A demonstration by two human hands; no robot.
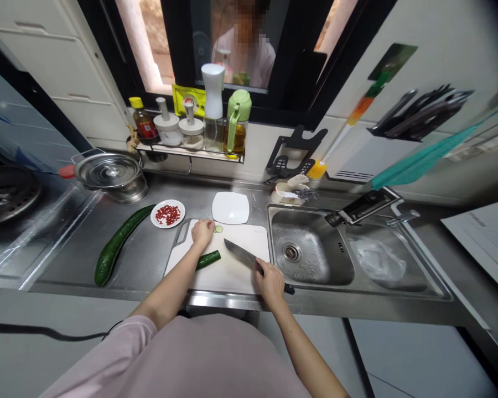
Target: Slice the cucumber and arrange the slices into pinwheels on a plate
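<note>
A white cutting board point(232, 271) lies on the steel counter in front of me. My left hand point(202, 232) rests at the board's far edge, fingers curled next to a thin cucumber slice point(218, 229). A short cucumber piece point(208, 259) lies on the board beside my left forearm. My right hand point(269, 282) is closed round the handle of a kitchen knife point(243, 255), whose blade points up and left over the board, apart from the cucumber piece.
A whole cucumber point(118, 243) lies left of the board. Behind the board are a small plate of chopped red chilli point(168, 214) and an empty white square plate point(231, 208). A sink point(311, 254) sits right; a steel pot point(112, 174) and condiment shelf point(191, 149) stand behind.
</note>
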